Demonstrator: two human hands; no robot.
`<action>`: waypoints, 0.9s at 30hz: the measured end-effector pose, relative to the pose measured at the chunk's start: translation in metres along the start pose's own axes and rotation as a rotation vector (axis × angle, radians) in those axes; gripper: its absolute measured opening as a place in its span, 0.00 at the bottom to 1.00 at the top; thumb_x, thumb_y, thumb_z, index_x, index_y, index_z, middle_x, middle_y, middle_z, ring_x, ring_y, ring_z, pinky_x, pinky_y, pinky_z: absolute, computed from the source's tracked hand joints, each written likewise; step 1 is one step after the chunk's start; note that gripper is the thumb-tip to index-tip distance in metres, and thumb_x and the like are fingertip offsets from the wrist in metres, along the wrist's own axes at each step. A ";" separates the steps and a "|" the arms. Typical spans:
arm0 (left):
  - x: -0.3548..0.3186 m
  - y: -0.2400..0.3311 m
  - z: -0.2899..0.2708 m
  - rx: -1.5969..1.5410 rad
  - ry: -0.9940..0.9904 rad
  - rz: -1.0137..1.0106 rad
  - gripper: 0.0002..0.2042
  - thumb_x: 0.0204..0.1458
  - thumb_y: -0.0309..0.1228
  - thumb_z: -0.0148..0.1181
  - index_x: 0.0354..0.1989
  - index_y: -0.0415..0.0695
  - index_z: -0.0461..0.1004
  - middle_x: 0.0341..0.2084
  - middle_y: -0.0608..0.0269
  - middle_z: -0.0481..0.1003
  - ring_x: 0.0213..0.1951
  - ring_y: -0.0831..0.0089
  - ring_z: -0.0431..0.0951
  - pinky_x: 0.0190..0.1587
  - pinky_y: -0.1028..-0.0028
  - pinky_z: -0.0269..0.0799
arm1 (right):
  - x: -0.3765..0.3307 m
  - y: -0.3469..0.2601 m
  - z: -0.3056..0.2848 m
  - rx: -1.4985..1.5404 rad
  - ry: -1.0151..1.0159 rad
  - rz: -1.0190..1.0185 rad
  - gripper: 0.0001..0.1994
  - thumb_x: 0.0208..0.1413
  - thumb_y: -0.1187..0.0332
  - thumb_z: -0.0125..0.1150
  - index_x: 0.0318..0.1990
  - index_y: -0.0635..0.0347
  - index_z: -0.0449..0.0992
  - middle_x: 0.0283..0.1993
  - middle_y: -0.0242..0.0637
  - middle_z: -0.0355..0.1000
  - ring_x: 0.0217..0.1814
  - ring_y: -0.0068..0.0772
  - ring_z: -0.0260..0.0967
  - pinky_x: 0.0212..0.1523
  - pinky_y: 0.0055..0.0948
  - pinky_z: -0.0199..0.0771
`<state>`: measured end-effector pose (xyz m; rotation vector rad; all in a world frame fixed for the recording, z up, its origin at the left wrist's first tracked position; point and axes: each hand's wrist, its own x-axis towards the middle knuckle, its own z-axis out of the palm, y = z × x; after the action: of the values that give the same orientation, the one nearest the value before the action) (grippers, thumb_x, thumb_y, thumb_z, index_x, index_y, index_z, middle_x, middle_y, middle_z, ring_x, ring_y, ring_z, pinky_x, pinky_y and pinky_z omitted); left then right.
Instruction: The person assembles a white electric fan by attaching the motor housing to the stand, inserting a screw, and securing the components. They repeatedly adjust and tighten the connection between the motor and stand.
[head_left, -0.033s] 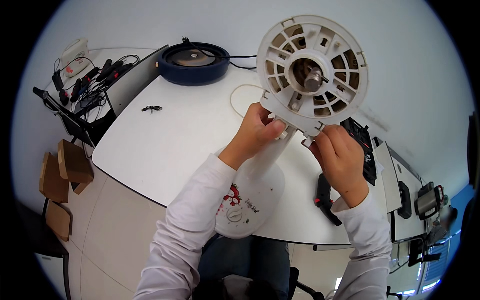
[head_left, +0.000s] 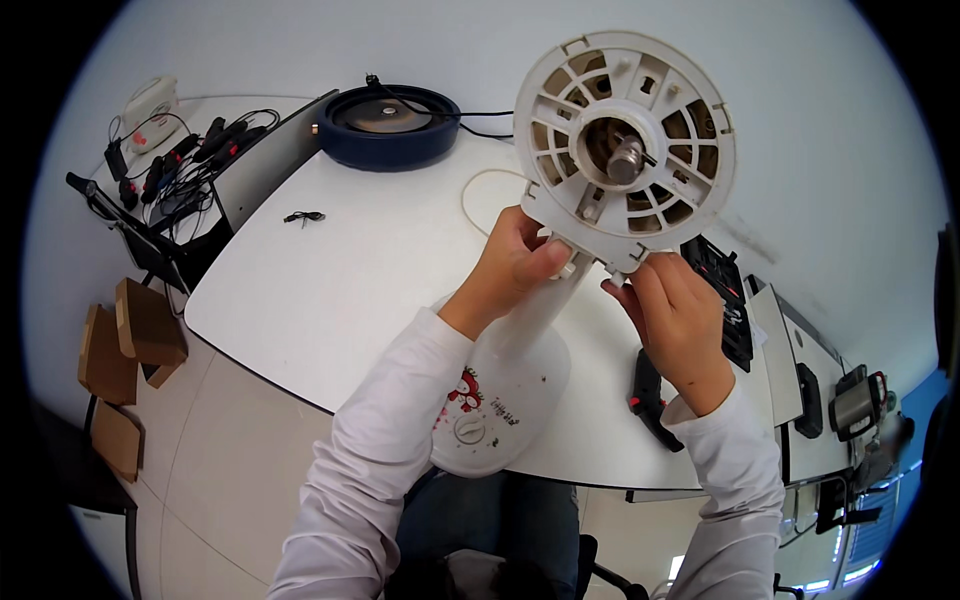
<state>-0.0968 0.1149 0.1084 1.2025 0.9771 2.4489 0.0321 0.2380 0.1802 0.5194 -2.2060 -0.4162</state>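
Observation:
A white electric fan stands on the table with its blades and guard off. Its round slotted motor housing (head_left: 560, 95) faces me, a metal shaft (head_left: 627, 160) jutting from the centre. Below it a white neck (head_left: 545, 300) runs down to a base (head_left: 500, 400) with a red cartoon print and a knob. My left hand (head_left: 510, 262) is closed round the lower left edge of the housing, thumb in front near the neck. At the lower right edge my right hand (head_left: 680, 315) pinches a small white plastic tab (head_left: 617, 280); its fingertips are partly hidden.
A round dark blue tub-like part (head_left: 385, 130) sits at the back. Beside the right forearm lies a black cordless screwdriver (head_left: 652, 395), near an open black tool case (head_left: 735, 310). A short black cable (head_left: 303, 216) lies left; cardboard boxes (head_left: 150, 325) are beyond the table.
My right hand has shifted very slightly left, and less of the small white tab shows at its fingertips. The left hand and the fan keep their places.

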 end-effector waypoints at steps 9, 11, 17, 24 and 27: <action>0.002 0.004 0.003 0.037 -0.004 -0.057 0.41 0.31 0.56 0.65 0.49 0.36 0.64 0.41 0.61 0.69 0.41 0.76 0.69 0.42 0.75 0.66 | 0.001 -0.002 0.000 1.709 -0.497 1.171 0.26 0.61 0.47 0.30 0.36 0.64 0.64 0.18 0.40 0.69 0.17 0.27 0.66 0.24 0.21 0.67; 0.001 0.003 0.003 0.016 -0.021 -0.042 0.42 0.31 0.57 0.65 0.50 0.36 0.63 0.42 0.61 0.69 0.41 0.76 0.68 0.42 0.75 0.66 | 0.000 -0.007 -0.008 1.218 -0.382 0.896 0.21 0.56 0.52 0.47 0.41 0.65 0.63 0.30 0.41 0.71 0.25 0.29 0.68 0.25 0.23 0.68; 0.001 0.002 0.000 -0.011 -0.045 -0.019 0.44 0.31 0.58 0.65 0.51 0.36 0.62 0.42 0.61 0.69 0.41 0.76 0.68 0.41 0.76 0.66 | -0.005 -0.004 -0.003 -0.069 -0.156 0.046 0.18 0.47 0.64 0.60 0.44 0.62 0.66 0.37 0.35 0.68 0.33 0.32 0.67 0.25 0.26 0.68; 0.003 0.000 0.001 -0.019 -0.017 -0.028 0.41 0.32 0.56 0.65 0.50 0.36 0.63 0.42 0.61 0.69 0.41 0.77 0.68 0.40 0.77 0.67 | 0.003 -0.015 0.001 0.930 -0.360 0.756 0.13 0.59 0.59 0.44 0.32 0.59 0.66 0.16 0.35 0.64 0.17 0.31 0.64 0.21 0.23 0.64; 0.002 -0.003 -0.003 -0.022 -0.029 0.004 0.42 0.32 0.56 0.65 0.51 0.36 0.63 0.42 0.61 0.69 0.40 0.78 0.69 0.39 0.78 0.67 | 0.005 -0.015 -0.007 1.303 -0.466 0.941 0.16 0.59 0.55 0.44 0.36 0.61 0.65 0.21 0.33 0.65 0.21 0.29 0.65 0.23 0.22 0.64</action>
<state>-0.1004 0.1165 0.1067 1.2309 0.9378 2.4318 0.0379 0.2213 0.1809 -0.0802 -2.6068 1.5993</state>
